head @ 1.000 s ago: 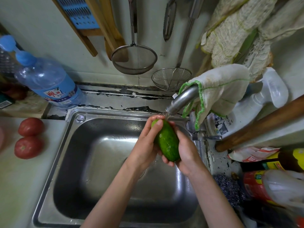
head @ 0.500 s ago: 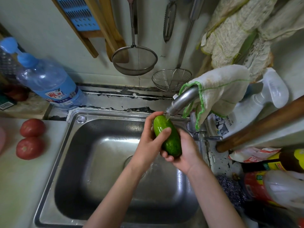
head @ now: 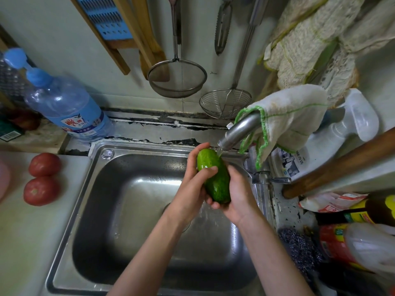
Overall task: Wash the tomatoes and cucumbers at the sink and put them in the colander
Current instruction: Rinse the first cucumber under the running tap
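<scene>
A short green cucumber (head: 213, 176) is held over the steel sink (head: 89, 210), its upper end under the water running from the tap (head: 239, 131). My left hand (head: 190, 189) wraps its left side, thumb across the front. My right hand (head: 239, 195) cups its lower end from the right. Two red tomatoes (head: 44, 164) (head: 40, 190) lie on the counter left of the sink. A pink edge (head: 3, 182) shows at the far left; I cannot tell what it is.
A big water bottle (head: 64, 107) stands behind the sink's left corner. Strainers (head: 177, 77) hang on the wall. A cloth (head: 292, 116) drapes over the tap. Bottles and bags (head: 352, 242) crowd the right counter, with a wooden handle (head: 342, 165) jutting in.
My left thumb has slid from the cucumber's top down across its front, and the cucumber's upper end now sits uncovered under the stream. My right hand has stayed under it.
</scene>
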Motion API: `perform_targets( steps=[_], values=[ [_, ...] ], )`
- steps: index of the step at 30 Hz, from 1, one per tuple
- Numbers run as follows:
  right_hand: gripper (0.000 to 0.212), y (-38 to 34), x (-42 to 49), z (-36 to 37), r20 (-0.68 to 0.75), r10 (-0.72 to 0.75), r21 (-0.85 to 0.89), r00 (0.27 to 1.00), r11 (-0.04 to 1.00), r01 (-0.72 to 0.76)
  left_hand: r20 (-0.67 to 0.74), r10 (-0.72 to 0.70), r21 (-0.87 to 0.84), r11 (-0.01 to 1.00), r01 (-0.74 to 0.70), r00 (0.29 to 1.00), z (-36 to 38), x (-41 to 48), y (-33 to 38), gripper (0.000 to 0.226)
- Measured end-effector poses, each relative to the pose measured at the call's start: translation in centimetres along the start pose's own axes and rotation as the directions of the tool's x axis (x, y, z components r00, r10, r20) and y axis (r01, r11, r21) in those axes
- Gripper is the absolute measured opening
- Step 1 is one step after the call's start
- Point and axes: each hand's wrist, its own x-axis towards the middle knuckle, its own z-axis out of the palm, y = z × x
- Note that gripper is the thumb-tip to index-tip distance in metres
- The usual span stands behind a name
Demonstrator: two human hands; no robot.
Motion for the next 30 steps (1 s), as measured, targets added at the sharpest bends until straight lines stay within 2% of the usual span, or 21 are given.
perform_targets(
  steps=[6, 22, 27, 30],
  values=[
    [0.043, 0.0, -0.2, -0.2, -0.013, 0.017, 0.022, 1.000, 1.000, -0.017, 0.075, -0.010, -0.058, 0.998, 0.014, 0.997, -0.4, 0.0, -0.3, 0.074],
    [0.042, -0.2, -0.6, -0.1, -0.033, 0.025, 0.019, 0.999, 1.000, -0.024, 0.044, -0.018, -0.084, 0.996, 0.021, 0.999, 0.3, -0.2, 0.1, 0.059],
    [0.048, -0.5, -0.7, -0.5, 0.074, 0.067, 0.094, 0.995, 0.993, -0.074, 0.121, -0.024, -0.073, 0.997, 0.033, 0.992, -0.4, -0.4, 0.1, 0.076],
    [0.054, -0.6, -1.1, -0.5, 0.142, 0.073, 0.049, 0.987, 0.996, -0.080, -0.007, 0.002, -0.005, 1.000, -0.002, 1.000, 0.2, -0.3, 0.0, 0.053]
  ],
)
